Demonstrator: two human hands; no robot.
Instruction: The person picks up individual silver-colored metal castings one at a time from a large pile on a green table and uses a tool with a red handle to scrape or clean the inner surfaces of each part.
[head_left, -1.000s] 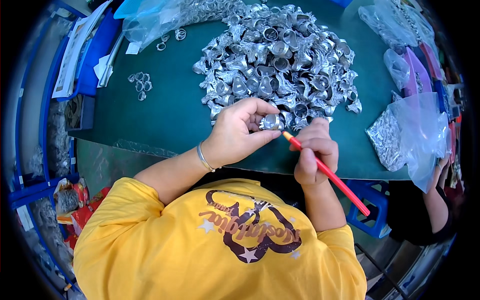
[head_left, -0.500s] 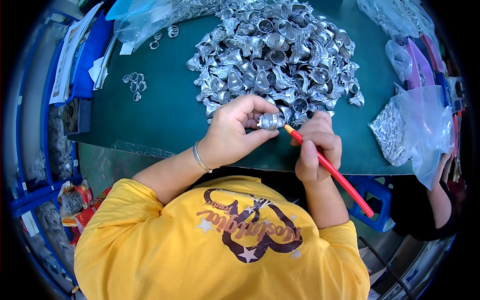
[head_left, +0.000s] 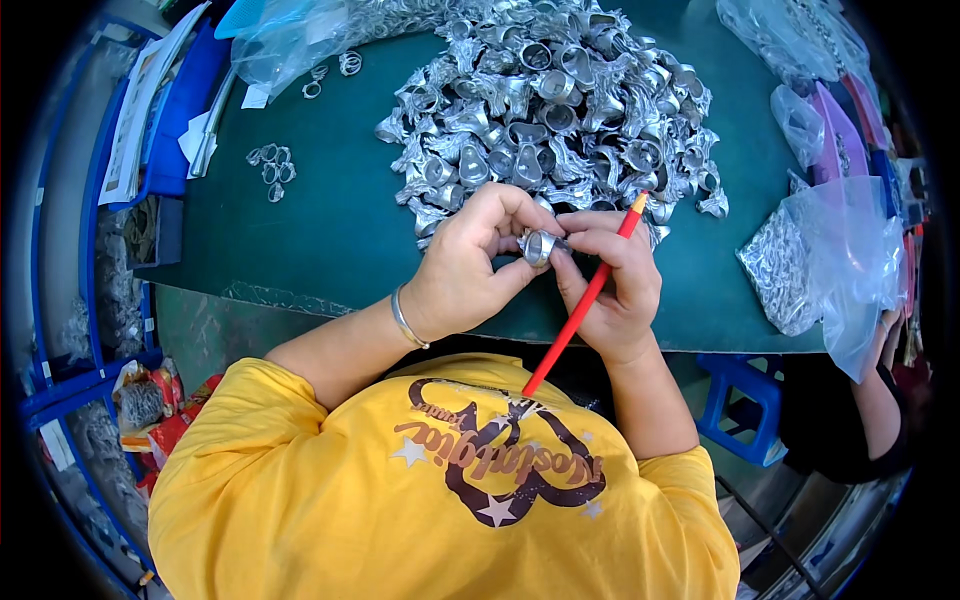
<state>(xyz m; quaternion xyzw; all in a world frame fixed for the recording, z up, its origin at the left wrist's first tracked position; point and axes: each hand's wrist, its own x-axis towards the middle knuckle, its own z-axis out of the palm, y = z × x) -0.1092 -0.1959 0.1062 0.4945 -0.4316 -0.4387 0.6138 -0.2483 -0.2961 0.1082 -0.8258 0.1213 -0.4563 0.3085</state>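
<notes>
Head view: metal ring [head_left: 538,248], likely light, stiff, a bit slick; best pinched by the band's edges. Silvery, shiny, its hoop showing. Sits just before the pile [head_left: 562,118], nipped between my left hand's [head_left: 464,258] thumb and fingers. Right hand [head_left: 618,292], part-curled, grips red pencil [head_left: 568,324], fingertips at the ring's side.

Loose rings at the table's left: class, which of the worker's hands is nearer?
Left. The left hand is right of the rings and lower in view; the right hand is lower too, but farther right.
</notes>
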